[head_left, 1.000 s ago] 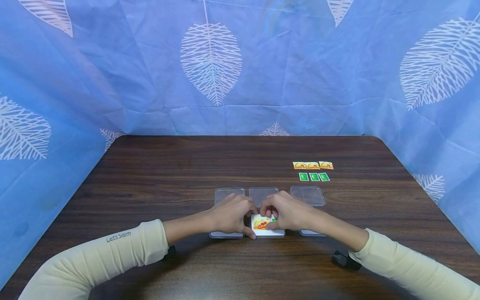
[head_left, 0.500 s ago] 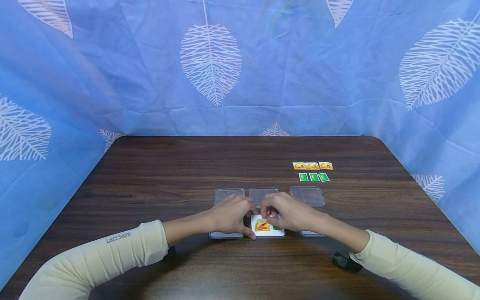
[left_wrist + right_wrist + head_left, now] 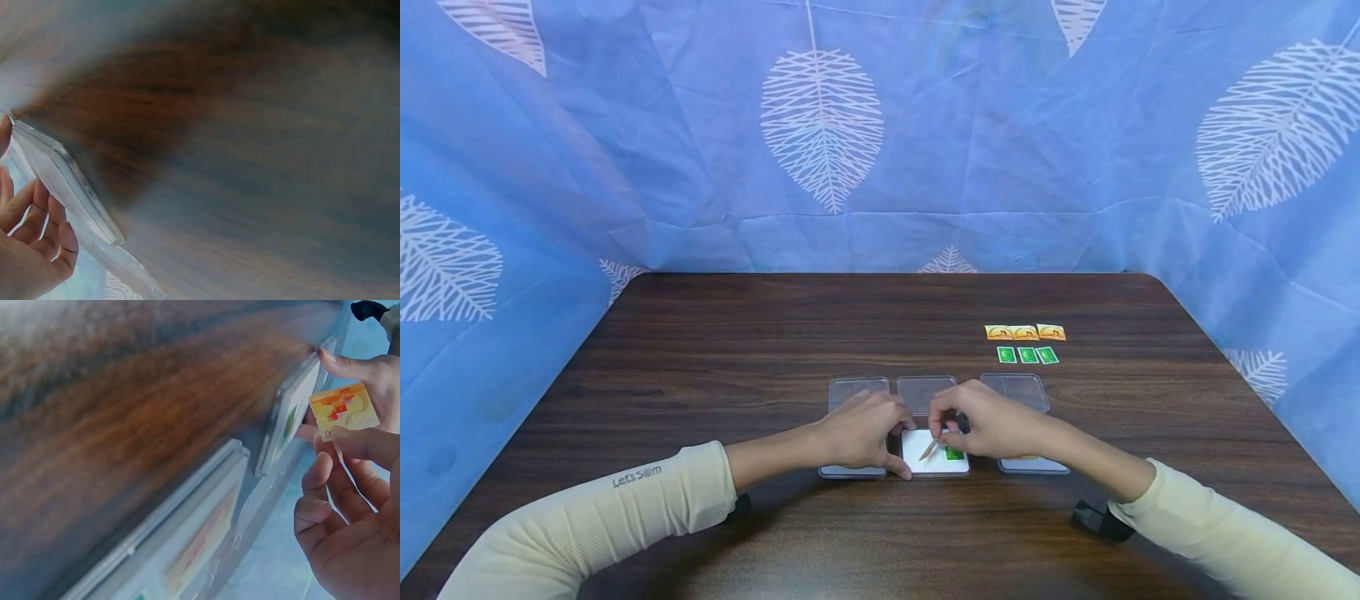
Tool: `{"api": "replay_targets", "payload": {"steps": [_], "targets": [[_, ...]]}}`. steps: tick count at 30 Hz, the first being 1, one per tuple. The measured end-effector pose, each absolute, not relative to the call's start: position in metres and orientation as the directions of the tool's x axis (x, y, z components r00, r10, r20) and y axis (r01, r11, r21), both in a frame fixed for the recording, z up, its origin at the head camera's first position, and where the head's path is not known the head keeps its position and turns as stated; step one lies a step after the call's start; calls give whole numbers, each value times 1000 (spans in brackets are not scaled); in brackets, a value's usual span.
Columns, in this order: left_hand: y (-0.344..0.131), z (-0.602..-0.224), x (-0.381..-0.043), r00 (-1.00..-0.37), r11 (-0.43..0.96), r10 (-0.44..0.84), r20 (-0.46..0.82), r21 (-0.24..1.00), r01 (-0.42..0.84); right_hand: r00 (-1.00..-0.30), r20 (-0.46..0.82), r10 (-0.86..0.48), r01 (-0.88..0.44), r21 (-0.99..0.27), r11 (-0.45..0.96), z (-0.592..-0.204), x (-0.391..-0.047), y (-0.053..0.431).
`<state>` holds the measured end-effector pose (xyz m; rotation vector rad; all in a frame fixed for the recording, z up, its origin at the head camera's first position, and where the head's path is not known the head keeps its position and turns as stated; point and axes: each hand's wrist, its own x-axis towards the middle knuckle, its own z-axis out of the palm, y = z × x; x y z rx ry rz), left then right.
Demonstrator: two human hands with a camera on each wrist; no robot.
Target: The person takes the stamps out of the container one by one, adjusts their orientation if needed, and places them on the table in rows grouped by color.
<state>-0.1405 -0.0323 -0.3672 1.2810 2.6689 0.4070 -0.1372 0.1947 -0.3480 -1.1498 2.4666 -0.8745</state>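
Between right thumb and fingertips, a small yellow-orange postage stamp (image 3: 344,407) with perforated edges is pinched and raised above the middle clear case (image 3: 925,469). My right hand (image 3: 988,421) hovers over that case; its other fingers are loosely bent in the right wrist view. A white sheet fills the case, and a green stamp (image 3: 954,454) lies at its right side. My left hand (image 3: 863,427) holds the case by its left side, thumb at the near corner and index finger at the far one. It covers much of the left clear case (image 3: 853,472).
A right case (image 3: 1052,469) holds a yellow stamp (image 3: 203,534), partly under my right forearm. Behind the cases lie three clear lids, one a right lid (image 3: 1015,392). Farther back are three green stamps (image 3: 1027,355) and three yellow stamps (image 3: 1025,332) in rows.
The yellow stamp lay flat on the white sheet; now my right hand has lifted it and tilted it on edge, moving slightly right. My left hand has stayed put.
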Motion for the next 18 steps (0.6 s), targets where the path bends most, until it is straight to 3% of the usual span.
{"api": "replay_targets", "payload": {"steps": [18], "targets": [[-33,-365,-139,-630,608,776,-35,311,731,-640,28,-768,-548,-716,432,-340,-145,215]]}}
